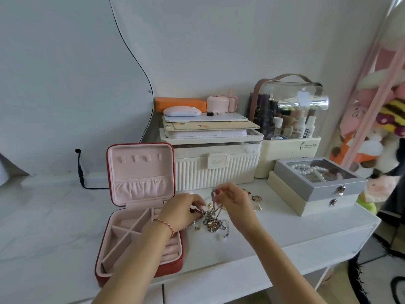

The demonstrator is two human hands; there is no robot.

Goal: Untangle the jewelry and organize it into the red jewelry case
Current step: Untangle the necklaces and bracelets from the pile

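Note:
The red jewelry case [171, 267] stands open on the white table, its pink lid upright and its pink compartments bare. Just right of it lies a tangled heap of silver and gold chains [213, 223]. My left hand [182, 210] reaches over the case's right corner and pinches the left side of the tangle. My right hand [232, 199] pinches a silver chain [213, 195] and lifts it above the heap. Loose rings [256, 198] and small pieces lie around the pile.
A ribbed cream storage box [217, 170] stacked with flat items stands behind the jewelry. A clear-lidded cosmetics box [289, 119] is at back right. Grey and cream jewelry boxes [317, 189] sit right. A black cable [80, 170] is behind the case. The table's front edge is near.

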